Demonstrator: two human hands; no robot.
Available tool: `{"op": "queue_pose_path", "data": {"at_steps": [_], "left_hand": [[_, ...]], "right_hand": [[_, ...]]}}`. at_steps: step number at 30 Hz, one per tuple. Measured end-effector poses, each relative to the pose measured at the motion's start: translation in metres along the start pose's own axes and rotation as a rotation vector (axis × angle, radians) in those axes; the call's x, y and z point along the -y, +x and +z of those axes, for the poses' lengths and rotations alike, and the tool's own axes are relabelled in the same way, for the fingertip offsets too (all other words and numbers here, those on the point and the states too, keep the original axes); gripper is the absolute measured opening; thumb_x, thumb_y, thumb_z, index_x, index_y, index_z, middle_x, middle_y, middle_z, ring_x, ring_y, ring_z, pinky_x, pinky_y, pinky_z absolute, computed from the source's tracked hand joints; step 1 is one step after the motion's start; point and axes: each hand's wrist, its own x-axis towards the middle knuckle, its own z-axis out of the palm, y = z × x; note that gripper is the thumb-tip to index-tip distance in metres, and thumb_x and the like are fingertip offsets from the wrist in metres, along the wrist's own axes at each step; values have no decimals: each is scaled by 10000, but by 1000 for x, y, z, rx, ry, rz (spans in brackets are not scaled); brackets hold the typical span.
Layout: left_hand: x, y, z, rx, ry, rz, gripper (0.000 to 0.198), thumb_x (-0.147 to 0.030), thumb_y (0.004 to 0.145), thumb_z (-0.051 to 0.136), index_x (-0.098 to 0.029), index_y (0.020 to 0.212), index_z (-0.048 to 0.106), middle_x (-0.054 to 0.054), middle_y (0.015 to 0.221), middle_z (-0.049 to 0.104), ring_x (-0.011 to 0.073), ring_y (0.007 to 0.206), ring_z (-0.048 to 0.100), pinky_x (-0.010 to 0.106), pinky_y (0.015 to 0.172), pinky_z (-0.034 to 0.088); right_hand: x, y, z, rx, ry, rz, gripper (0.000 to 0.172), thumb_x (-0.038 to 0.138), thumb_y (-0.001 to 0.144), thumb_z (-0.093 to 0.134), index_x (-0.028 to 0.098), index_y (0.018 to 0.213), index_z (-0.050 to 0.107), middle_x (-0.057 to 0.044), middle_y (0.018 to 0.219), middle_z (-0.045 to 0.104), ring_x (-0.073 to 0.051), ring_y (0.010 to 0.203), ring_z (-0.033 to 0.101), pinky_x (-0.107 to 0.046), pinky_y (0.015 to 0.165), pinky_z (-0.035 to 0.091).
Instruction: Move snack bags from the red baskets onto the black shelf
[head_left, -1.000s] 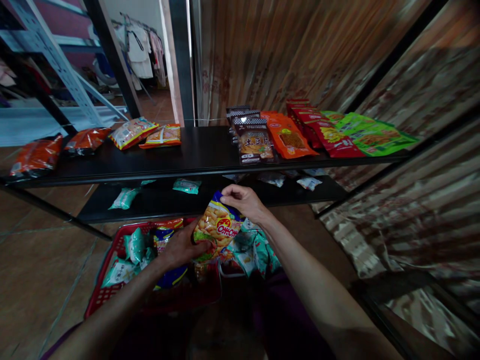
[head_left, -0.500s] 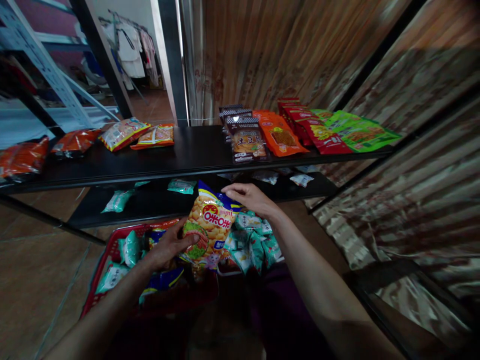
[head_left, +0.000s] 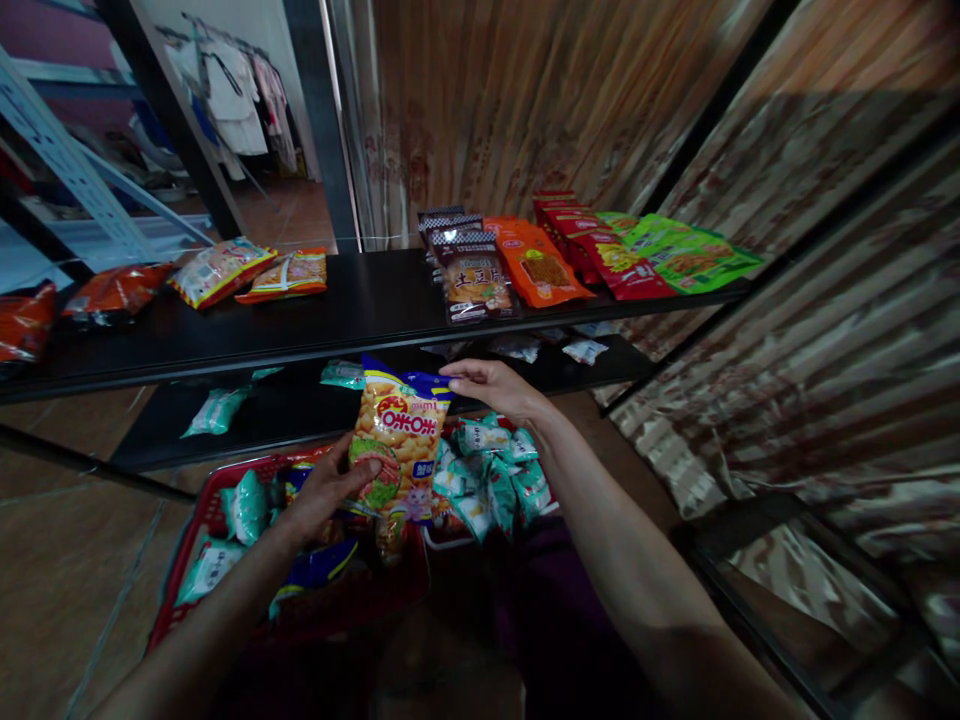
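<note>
A yellow and blue snack bag (head_left: 401,430) with a pink and red printed name stands nearly upright in front of me. My left hand (head_left: 330,490) grips its lower left side, thumb across the printed front. At the bag's upper right corner, the fingertips and thumb of my right hand (head_left: 495,385) pinch the blue edge. Below the bag is a red basket (head_left: 169,590) with teal packets (head_left: 247,505) and other snack bags in it. Beside it, under my right forearm, a second basket holds more teal packets (head_left: 487,475).
A black shelf (head_left: 360,310) runs across in front, bearing orange bags (head_left: 120,290) at left and brown (head_left: 476,275), orange, red and green packets (head_left: 690,250) at right. A lower shelf (head_left: 292,410) holds small packets. A dark-framed stand (head_left: 810,590) is at lower right.
The bag has turned slightly more upright and both hands have shifted a little left in view with it. The whole scene has also slid left as my head moved.
</note>
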Motion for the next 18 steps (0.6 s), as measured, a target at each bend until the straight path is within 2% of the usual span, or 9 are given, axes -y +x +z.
{"op": "queue_pose_path", "data": {"at_steps": [4,6,8,10,11,12,15,18], "left_hand": [[-1,2,6,-73,-129,33,639,-362,614,800,-209,1187,564,80,1072,696,266,943,669,370,796,544],[-3,5,10,-115,-235,93,713,-335,624,799,-242,1267,509,74,1160,666,256,1002,652,375,861,527],[-5,9,15,-150,-337,156,720,-315,650,786,-271,1299,476,62,1234,630,241,1067,625,372,917,504],[-8,12,20,-159,-412,201,656,-320,696,756,-287,1288,476,49,1262,613,228,1107,604,368,937,495],[-10,14,23,-157,-438,217,626,-324,718,738,-296,1285,473,43,1268,608,225,1121,597,369,940,493],[-12,14,25,-161,-454,244,612,-328,734,725,-308,1288,465,35,1276,603,224,1135,588,370,943,492],[-23,12,29,-142,-431,346,652,-309,728,729,-330,1312,440,22,1296,588,228,1185,552,361,959,479],[-39,8,22,-100,-360,444,726,-303,697,753,-305,1344,424,52,1267,604,242,1173,558,364,956,474]], "right_hand": [[-1,-5,7,-109,200,54,551,449,737,718,294,1240,556,-43,1056,680,-181,991,623,-403,886,503],[-2,-10,13,-17,311,117,675,486,749,700,303,1344,439,-73,1144,651,-201,1053,612,-419,877,512],[-4,-16,22,165,397,159,786,488,724,725,308,1395,356,-92,1202,627,-221,1082,607,-430,866,520],[-8,-21,33,296,420,190,856,424,675,784,317,1400,343,-90,1214,622,-228,1067,619,-410,837,537],[-10,-23,39,320,412,214,877,355,636,824,330,1381,364,-74,1223,618,-226,1053,627,-403,822,547],[-13,-25,45,302,420,213,870,288,601,848,335,1348,404,-57,1224,618,-221,1034,636,-395,806,558],[-19,-27,56,179,495,176,638,244,617,828,290,1190,552,-25,1099,672,-182,917,671,-329,735,581],[-19,-27,51,128,445,162,468,237,630,813,237,1060,630,-14,952,700,-138,763,672,-214,582,559]]}}
